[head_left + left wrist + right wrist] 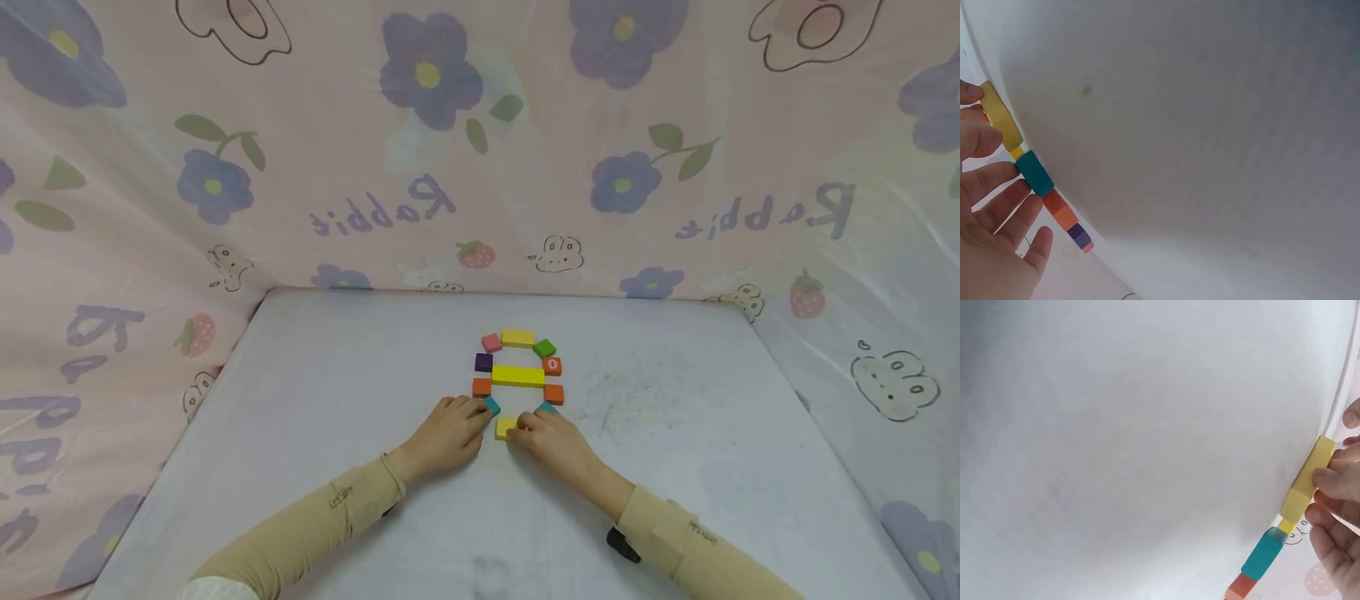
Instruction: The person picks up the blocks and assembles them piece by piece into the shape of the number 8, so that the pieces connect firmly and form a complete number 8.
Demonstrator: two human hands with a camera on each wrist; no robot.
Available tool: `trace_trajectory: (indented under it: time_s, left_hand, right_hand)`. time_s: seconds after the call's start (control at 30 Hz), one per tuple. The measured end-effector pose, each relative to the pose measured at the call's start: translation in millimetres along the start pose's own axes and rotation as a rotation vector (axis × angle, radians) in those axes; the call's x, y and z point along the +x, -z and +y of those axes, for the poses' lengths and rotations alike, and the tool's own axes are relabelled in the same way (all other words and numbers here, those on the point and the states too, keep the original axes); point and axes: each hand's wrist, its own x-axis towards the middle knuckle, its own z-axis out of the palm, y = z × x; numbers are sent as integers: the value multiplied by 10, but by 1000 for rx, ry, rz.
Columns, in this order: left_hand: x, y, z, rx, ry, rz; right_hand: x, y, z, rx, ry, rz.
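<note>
Blocks form a ring on the table. At its near end, my right hand (pixel 557 446) pinches a pale yellow block (pixel 502 429) between thumb and fingers; the right wrist view shows the thumb (pixel 1330 482) on its near face. My left hand (pixel 448 435) is beside the left teal block (pixel 491 406), its extended fingertips touching that block (pixel 1034 174) in the left wrist view. The left thumb (pixel 985 139) overlaps the yellow block in that view. Another teal block (pixel 547 407) lies partly hidden behind the right hand.
Farther along the ring are orange blocks (pixel 482 387), a purple block (pixel 483 362), a pink block (pixel 491 342), a green block (pixel 544 347) and a far yellow block (pixel 517 338). A long yellow block (pixel 517 377) crosses the middle. Patterned cloth (pixel 510 167) surrounds the white table (pixel 337 358).
</note>
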Motion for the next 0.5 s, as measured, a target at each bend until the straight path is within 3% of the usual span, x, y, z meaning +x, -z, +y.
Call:
trace_trajectory:
  time_s: [0.5]
  left_hand:
    - [-13,15,-3,-13,-5,0]
  right_hand:
    - [51,-17,9,0,-36,4]
